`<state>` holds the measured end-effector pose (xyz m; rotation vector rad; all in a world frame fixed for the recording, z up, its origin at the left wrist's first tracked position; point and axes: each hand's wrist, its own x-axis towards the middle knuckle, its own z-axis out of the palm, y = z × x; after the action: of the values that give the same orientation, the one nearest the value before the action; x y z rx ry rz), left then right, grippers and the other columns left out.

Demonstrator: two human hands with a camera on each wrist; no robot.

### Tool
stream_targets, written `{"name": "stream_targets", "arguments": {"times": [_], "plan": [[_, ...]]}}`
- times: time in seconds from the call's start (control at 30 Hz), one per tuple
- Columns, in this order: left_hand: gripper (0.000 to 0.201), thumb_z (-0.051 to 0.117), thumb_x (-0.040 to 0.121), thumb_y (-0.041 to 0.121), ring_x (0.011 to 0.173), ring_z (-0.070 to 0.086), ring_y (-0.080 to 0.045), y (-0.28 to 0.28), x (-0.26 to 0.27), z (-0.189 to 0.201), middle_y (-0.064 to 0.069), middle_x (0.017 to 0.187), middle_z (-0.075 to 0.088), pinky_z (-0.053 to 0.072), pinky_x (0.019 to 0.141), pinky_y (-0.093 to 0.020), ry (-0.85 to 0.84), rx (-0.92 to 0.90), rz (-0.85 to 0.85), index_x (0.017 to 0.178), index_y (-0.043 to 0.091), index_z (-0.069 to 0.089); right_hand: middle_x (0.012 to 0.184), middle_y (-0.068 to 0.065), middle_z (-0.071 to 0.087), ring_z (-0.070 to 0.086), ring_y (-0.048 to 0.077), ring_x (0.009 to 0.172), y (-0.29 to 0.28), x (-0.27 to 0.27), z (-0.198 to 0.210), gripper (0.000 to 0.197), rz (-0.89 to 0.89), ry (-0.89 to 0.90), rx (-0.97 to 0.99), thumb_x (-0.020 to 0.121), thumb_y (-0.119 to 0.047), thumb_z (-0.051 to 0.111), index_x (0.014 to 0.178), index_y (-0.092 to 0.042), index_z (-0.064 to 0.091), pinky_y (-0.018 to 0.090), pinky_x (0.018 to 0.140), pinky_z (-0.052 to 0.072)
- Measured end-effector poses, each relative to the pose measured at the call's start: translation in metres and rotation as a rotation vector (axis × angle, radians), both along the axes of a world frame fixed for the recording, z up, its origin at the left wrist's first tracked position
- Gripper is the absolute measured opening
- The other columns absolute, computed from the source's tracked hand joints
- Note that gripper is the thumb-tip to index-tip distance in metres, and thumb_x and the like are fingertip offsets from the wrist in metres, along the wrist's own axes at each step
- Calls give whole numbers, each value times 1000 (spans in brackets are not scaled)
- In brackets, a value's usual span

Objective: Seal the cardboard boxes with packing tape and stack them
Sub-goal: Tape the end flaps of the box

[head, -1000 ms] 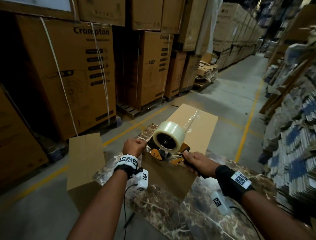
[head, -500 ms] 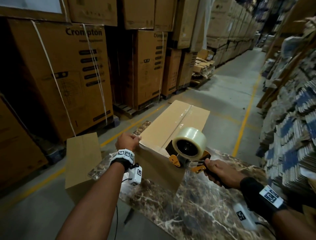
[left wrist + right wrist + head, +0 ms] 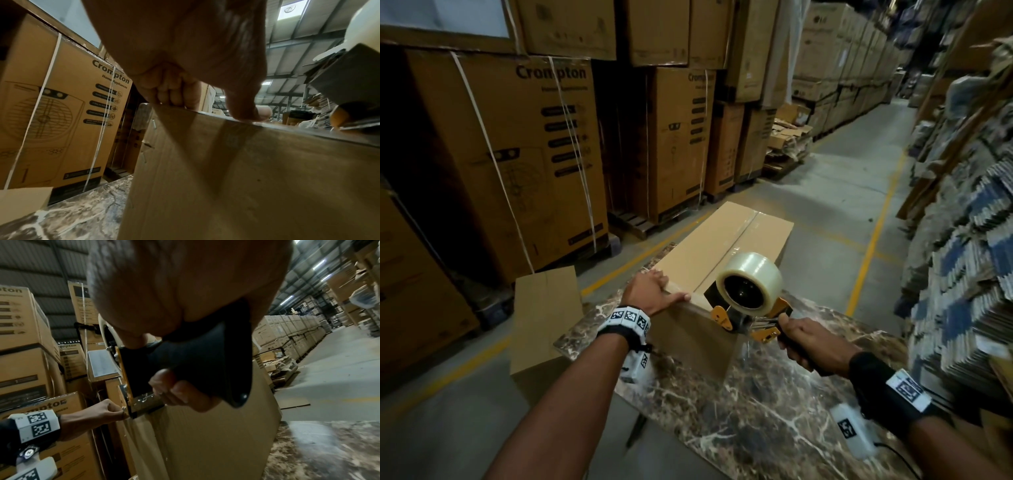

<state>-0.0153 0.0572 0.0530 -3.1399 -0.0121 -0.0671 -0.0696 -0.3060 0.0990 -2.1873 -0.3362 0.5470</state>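
Left hand (image 3: 650,294) lies flat-fingered on near corner of cardboard box (image 3: 726,240) on table (image 3: 774,411). Right hand (image 3: 804,339) fists tape dispenser (image 3: 748,291) handle at box's near edge. Right wrist view shows black handle.

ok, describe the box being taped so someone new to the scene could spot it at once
Start at the dark marble-patterned table in the warehouse aisle. One plain brown cardboard box stands on it, the left hand on its near top corner and the tape dispenser at its near edge. Unlike the printed, strapped Crompton cartons behind, it is unprinted, with clear tape along its top seam.
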Motion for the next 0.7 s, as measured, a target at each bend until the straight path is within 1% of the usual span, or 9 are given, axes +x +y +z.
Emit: {"name": "stream_targets", "arguments": {"times": [0.07,0.13,0.23,0.3,0.37,0.47,0.6,0.63,0.7], "plan": [[109,17,75,96,128,55,-24,-1,-2,3,-8,138,61,44,107,-37,9,1,10,126,12,65,65,4,54,45,13,49,-9,-8,0,74,-18,-12,-2,100,-62,32,93,7,58,22,44,38],[100,30,82,91,134,51,-25,-3,-4,5,-8,145,56,41,111,-36,8,-4,17,134,11,61,64,2,55,46,12,48,-21,-15,-2,68,-43,-17,3,101,-61,33,91,1,60,21,43,37],[102,31,79,93,133,52,-25,-5,-5,8,-8,145,56,41,110,-36,2,8,13,133,11,62,62,-1,55,46,11,47,-39,-26,-9,67,-85,-8,-13,101,-61,33,92,0,61,21,43,37],[113,24,69,100,130,54,-26,-6,-5,7,-8,141,59,44,108,-38,-9,-5,18,128,12,65,61,-1,55,45,12,47,-54,-32,-17,77,-105,18,9,98,-68,33,93,3,61,21,44,36],[121,15,59,105,122,58,-25,-7,-5,4,-7,131,64,48,102,-38,-37,-31,25,118,14,68,62,1,55,46,15,50,-69,-38,-26,85,-124,37,30,92,-81,33,90,-1,63,23,46,37],[128,2,51,110,112,60,-25,-10,-5,-2,-5,120,66,50,95,-38,-75,-44,30,108,15,68,63,4,56,46,19,50,-83,-46,-39,84,-184,79,76,85,-86,34,86,-8,64,24,45,36],[110,5,58,109,94,63,-24,-23,-9,-11,-4,97,66,53,79,-37,-103,-33,73,82,17,61,63,7,54,44,18,46,-82,-46,-49,76,-194,153,143,94,-76,32,87,-7,62,24,45,36],[107,7,60,109,89,63,-24,-28,-10,-14,-4,93,66,54,75,-37,-111,-33,84,78,17,59,64,8,54,44,18,47,-81,-44,-54,75,-204,168,147,94,-75,32,86,-7,62,24,46,37],[109,8,64,107,86,64,-25,-39,-13,-18,-5,92,68,54,75,-39,-114,-18,110,80,14,64,65,8,54,44,18,47,-79,-40,-64,78,-239,218,178,90,-80,33,86,-8,62,26,47,37]]}}
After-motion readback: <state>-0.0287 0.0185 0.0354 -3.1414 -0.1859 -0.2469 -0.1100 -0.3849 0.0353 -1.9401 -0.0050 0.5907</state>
